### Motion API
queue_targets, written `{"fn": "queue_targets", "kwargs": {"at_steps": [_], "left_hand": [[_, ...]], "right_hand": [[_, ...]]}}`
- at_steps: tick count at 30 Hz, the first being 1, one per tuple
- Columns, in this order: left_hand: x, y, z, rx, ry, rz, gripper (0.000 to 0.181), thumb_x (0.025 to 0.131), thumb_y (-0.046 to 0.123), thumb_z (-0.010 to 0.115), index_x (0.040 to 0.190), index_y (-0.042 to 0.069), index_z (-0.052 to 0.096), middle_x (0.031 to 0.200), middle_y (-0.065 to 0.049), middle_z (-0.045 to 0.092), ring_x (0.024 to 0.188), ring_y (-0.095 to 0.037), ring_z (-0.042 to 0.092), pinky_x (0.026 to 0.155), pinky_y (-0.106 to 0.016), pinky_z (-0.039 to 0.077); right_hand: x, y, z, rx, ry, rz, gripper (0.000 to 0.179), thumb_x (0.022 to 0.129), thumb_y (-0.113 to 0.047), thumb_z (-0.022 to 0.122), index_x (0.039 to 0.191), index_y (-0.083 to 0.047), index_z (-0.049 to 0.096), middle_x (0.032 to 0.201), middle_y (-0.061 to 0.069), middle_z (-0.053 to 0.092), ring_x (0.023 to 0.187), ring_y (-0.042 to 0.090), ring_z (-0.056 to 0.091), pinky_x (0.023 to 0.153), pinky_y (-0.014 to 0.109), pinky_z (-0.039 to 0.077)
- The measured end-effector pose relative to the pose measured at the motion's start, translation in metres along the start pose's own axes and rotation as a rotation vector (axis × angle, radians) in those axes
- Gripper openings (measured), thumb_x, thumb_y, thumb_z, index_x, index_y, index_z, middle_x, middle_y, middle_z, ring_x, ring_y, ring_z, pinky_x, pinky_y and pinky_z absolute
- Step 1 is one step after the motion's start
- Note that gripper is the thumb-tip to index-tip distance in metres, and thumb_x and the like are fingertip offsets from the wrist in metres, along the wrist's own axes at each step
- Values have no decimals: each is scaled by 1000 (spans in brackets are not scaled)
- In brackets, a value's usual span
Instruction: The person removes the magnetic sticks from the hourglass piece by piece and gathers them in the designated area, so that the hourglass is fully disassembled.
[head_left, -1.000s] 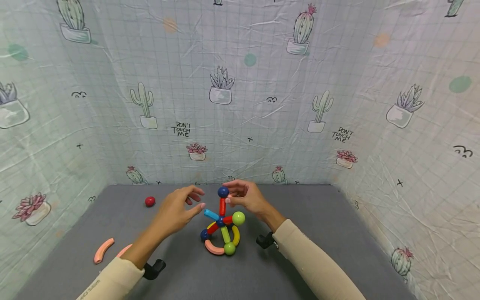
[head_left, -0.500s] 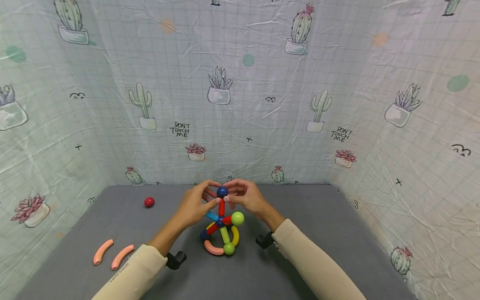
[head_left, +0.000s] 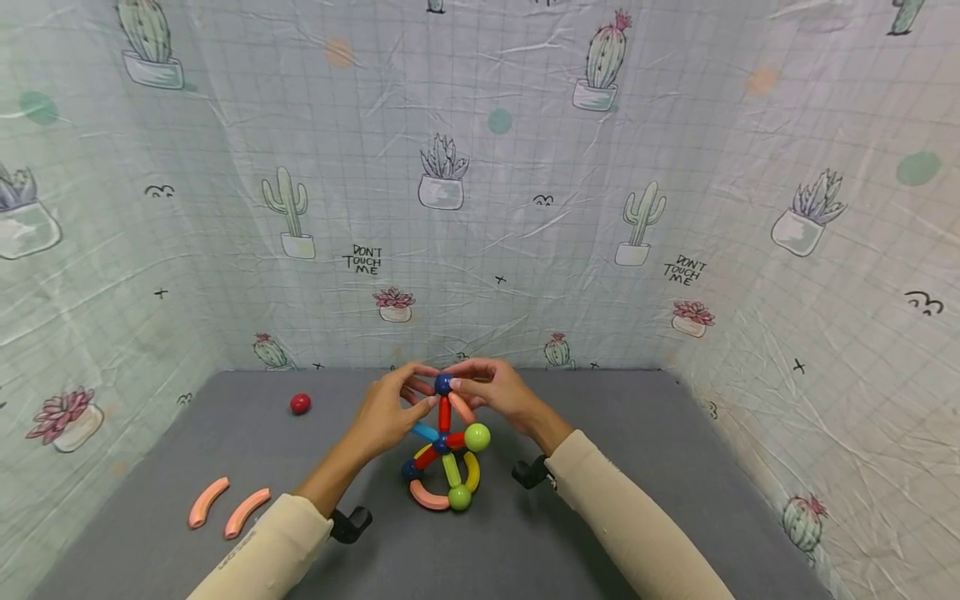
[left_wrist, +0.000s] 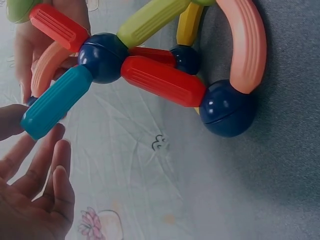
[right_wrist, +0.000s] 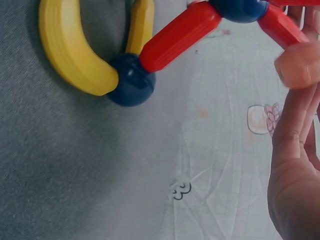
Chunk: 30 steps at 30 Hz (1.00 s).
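Observation:
In the head view, a structure of magnetic rods and balls stands on the grey table, with a blue ball (head_left: 443,384) atop an upright red rod (head_left: 445,413). My left hand (head_left: 388,412) curls its fingers and thumb around the ball's left side. My right hand (head_left: 504,392) pinches a pink curved rod (head_left: 462,408) at its upper end, against the ball's right side. The pink rod slants down toward a lime green ball (head_left: 477,437). A light blue rod (left_wrist: 57,102) crosses before the top ball in the left wrist view, where most of the ball is hidden.
Two more pink curved rods (head_left: 207,502) lie at the left front of the table (head_left: 600,500). A red ball (head_left: 300,404) sits at the back left. The structure's base has curved yellow (right_wrist: 70,55) and pink rods. Cactus-printed cloth (head_left: 495,225) surrounds the table.
My left hand has come right to the top blue ball. My right thumb has risen onto the ball's side, and the pink curved rod now shows below it.

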<state>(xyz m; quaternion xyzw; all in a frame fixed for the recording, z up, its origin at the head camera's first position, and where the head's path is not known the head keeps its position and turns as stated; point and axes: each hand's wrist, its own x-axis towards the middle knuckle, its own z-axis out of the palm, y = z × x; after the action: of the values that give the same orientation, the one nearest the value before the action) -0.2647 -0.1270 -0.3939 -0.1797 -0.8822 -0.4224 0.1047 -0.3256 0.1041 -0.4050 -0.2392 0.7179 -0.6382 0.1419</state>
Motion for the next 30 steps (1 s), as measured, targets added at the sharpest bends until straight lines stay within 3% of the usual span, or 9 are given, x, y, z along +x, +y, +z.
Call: {"fn": "queue_targets", "kwargs": {"at_steps": [6, 13, 18, 22, 30], "left_hand": [[-4, 0, -1, -9, 12, 6, 36, 100, 16, 75, 136, 17, 68, 115, -6, 78, 94, -19, 72, 81, -38, 60], [-8, 2, -1, -7, 25, 2, 33, 103, 32, 72, 134, 19, 70, 110, -3, 79, 94, -16, 71, 85, -40, 59], [-9, 3, 4, 9, 15, -23, 45, 98, 42, 77, 136, 20, 66, 105, 2, 79, 94, -14, 70, 82, -37, 59], [-8, 6, 14, 35, 16, -53, 59, 95, 48, 79, 141, 16, 58, 97, 4, 76, 82, -11, 65, 75, -34, 55], [-7, 10, 25, 24, 22, -113, 68, 94, 43, 82, 146, 14, 48, 86, 2, 68, 66, -13, 59, 62, -30, 49]], "right_hand": [[2, -4, 2, 29, -37, 28, 34, 106, -23, 68, 136, -8, 70, 116, 6, 75, 87, 19, 74, 79, 34, 64], [3, -3, 6, 37, -26, 32, 31, 106, -21, 68, 134, -8, 70, 110, 5, 74, 77, 18, 70, 76, 37, 64], [3, -2, 8, 20, 11, 35, 30, 104, -24, 71, 130, -9, 72, 109, 6, 72, 78, 19, 71, 76, 37, 64], [4, -1, 9, 14, 35, 35, 29, 103, -25, 72, 127, -9, 72, 105, 6, 70, 80, 18, 71, 76, 37, 64], [4, -1, 10, 34, 33, 39, 31, 102, -26, 74, 127, -8, 72, 105, 6, 70, 78, 18, 71, 78, 38, 65]]}}
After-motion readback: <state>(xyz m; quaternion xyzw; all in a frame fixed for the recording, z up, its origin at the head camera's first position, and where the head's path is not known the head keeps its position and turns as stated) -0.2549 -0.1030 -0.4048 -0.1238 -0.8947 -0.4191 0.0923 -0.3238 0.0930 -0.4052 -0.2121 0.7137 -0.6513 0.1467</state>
